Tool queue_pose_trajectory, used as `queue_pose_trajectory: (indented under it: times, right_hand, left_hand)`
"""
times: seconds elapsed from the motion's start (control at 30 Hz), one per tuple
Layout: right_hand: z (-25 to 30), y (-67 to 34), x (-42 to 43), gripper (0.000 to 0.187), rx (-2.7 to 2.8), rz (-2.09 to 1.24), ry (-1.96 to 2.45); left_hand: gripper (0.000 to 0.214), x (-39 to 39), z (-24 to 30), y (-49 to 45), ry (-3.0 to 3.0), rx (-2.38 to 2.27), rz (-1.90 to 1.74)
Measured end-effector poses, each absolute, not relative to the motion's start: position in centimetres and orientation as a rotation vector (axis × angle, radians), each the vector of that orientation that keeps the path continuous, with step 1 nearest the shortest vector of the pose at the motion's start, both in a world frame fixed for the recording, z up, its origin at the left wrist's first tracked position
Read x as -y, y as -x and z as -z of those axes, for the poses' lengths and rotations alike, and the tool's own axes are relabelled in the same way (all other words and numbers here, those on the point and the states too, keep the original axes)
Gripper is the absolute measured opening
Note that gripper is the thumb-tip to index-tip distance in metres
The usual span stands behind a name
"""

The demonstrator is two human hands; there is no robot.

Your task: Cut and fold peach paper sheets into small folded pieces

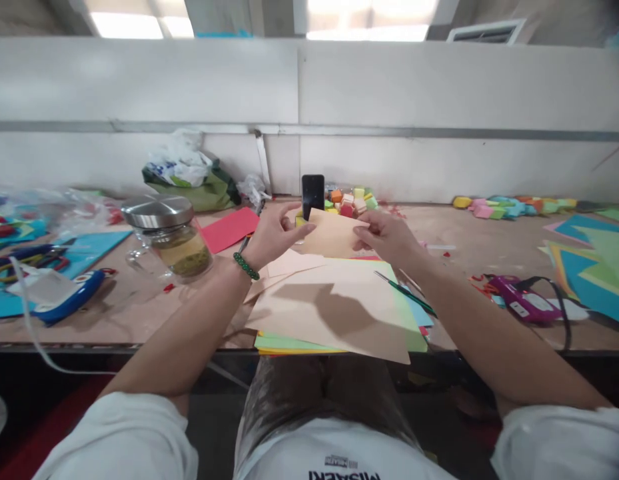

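Both of my hands hold a small peach-coloured piece of paper (334,233) lifted above the table. My left hand (272,235), with a green bead bracelet at the wrist, pinches its left edge. My right hand (386,235) pinches its right edge. Under them lies a stack of coloured paper sheets (339,310), peach on top, green and yellow below, reaching the table's front edge. A green pen (404,292) rests on the stack's right side.
A glass jar with a metal lid (169,235) stands left. A black phone (313,192) stands upright behind the paper, beside small coloured cubes (352,200). A red sheet (229,228), scissors (19,263), a blue stapler (64,297), a purple glue gun (522,300) and coloured paper (589,263) lie around.
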State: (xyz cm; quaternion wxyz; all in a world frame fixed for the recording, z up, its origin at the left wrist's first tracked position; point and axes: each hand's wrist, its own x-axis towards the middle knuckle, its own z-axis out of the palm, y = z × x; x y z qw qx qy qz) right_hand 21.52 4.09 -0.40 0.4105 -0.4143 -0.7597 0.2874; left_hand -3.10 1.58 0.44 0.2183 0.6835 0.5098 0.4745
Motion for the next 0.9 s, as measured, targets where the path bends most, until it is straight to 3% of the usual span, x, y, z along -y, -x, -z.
queue_pose_trajectory:
  times: [0.1, 0.17, 0.3, 0.4, 0.53, 0.6, 0.67, 0.8, 0.9]
  right_hand:
    - [1.3, -20.0, -6.0, 0.013, 1.86, -0.672, 0.98]
    - [2.6, -19.2, -6.6, 0.016, 1.85, -0.642, 0.963]
    - [5.3, -18.2, -6.8, 0.023, 1.809, -0.708, 0.885]
    - [6.4, -18.0, -7.0, 0.032, 1.709, -0.849, 0.83]
    - [7.0, -18.6, -7.4, 0.068, 1.577, -0.947, 0.841]
    - [7.1, -19.1, -7.6, 0.075, 1.558, -0.911, 0.868]
    - [7.2, -19.4, -7.7, 0.068, 1.554, -0.909, 0.856]
    - [7.4, -19.1, -7.4, 0.035, 1.618, -0.96, 0.678]
    - [7.4, -18.6, -6.9, 0.027, 1.676, -0.922, 0.565]
  left_hand:
    - [0.084, -2.2, 0.6, 3.4, -1.654, -1.261, -1.101]
    - [0.087, -2.4, 1.8, 3.6, -1.546, -1.176, -1.032]
    - [0.058, -2.9, 3.5, 4.4, -1.441, -1.113, -0.922]
    - [0.052, -3.1, 4.0, 4.7, -1.414, -1.115, -0.878]
    - [0.046, -3.2, 4.5, 4.4, -1.463, -1.103, -0.946]
    - [0.042, -3.4, 4.9, 4.2, -1.517, -1.102, -1.035]
    - [0.041, -3.6, 5.3, 4.0, -1.573, -1.065, -1.147]
    - [0.044, -3.9, 5.9, 3.8, -1.641, -0.943, -1.319]
    - [0.061, -3.9, 5.9, 3.7, -1.645, -0.868, -1.333]
